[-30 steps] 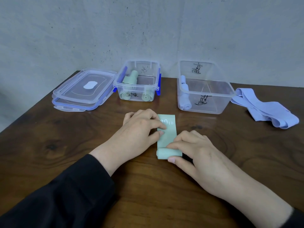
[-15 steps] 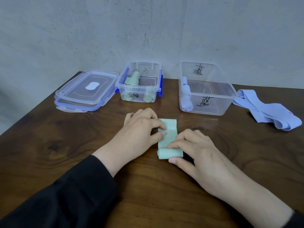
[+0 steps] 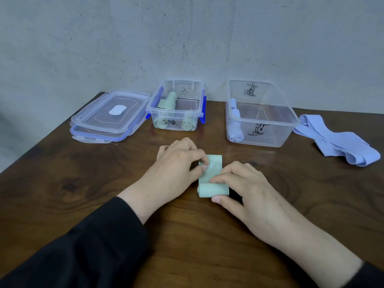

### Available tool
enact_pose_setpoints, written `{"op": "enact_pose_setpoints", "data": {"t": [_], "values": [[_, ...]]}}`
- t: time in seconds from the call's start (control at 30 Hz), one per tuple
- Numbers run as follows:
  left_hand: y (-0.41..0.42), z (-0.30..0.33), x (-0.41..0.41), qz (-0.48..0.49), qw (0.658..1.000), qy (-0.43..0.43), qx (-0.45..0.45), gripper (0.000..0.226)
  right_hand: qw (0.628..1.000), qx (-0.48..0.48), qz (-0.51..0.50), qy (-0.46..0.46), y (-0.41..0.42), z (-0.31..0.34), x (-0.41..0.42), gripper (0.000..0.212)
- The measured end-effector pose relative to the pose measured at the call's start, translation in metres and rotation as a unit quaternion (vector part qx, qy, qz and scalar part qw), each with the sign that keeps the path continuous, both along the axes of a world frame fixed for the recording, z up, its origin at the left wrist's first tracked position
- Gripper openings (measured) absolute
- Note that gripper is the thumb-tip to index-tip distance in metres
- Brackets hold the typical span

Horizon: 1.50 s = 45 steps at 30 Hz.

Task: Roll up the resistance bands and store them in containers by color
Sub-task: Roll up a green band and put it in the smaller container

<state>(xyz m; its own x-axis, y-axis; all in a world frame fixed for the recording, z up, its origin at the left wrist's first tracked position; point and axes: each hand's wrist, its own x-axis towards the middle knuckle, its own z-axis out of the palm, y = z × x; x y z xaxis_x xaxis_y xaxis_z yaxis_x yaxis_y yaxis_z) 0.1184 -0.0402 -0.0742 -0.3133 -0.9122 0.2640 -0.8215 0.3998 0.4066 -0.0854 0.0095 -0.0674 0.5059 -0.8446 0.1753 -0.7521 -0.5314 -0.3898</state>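
Green band (image 3: 210,175) flat on counter (image 3: 104,183), roll under right fingers (image 3: 218,180), thumb behind pinching it; left fingers (image 3: 202,163) curled, pressing the flat tail just beyond: advise rolling forward tight, edges square, tail taut.

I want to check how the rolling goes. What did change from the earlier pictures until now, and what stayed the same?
The flat tail of the green band got shorter as the roll at its near end took up more of it. The left hand still pinches the flat part and the right hand still grips the roll. The green box, the blue box, the lids and the loose blue band did not move.
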Motion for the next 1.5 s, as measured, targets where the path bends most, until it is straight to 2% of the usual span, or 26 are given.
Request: {"op": "enact_pose_setpoints", "data": {"t": [0.23,0.37,0.53,0.93,1.1,1.3,1.4,1.5], "values": [[0.0,0.002,-0.001,0.002,1.0,0.004,-0.002,0.006,0.999,0.024,0.024,0.025,-0.001,0.005,-0.003,0.034],[0.0,0.0,0.0,0.002,1.0,0.018,0.01,0.003,1.0,0.005,0.016,0.014,-0.003,0.004,-0.002,0.023],[0.001,0.003,0.002,0.006,0.997,0.065,0.032,0.005,1.0,-0.004,0.002,0.007,-0.006,-0.001,0.001,0.041],[0.0,0.007,0.003,0.009,0.992,0.105,0.068,0.011,0.999,-0.031,0.013,0.0,-0.011,0.001,0.001,0.021],[0.0,0.005,0.004,0.016,0.991,0.108,0.071,0.01,0.999,-0.05,-0.017,-0.004,-0.015,-0.004,0.003,0.035],[0.0,0.006,0.003,0.016,0.99,0.111,0.082,0.014,0.999,-0.048,-0.019,-0.012,-0.021,-0.003,0.002,0.022],[-0.001,0.006,0.004,0.023,0.989,0.125,0.08,0.016,0.994,-0.098,-0.04,-0.025,-0.024,-0.006,0.004,0.017],[-0.001,0.004,0.005,0.033,0.988,0.136,0.067,0.018,0.99,-0.129,-0.066,-0.001,-0.026,-0.008,0.009,0.027]]}}
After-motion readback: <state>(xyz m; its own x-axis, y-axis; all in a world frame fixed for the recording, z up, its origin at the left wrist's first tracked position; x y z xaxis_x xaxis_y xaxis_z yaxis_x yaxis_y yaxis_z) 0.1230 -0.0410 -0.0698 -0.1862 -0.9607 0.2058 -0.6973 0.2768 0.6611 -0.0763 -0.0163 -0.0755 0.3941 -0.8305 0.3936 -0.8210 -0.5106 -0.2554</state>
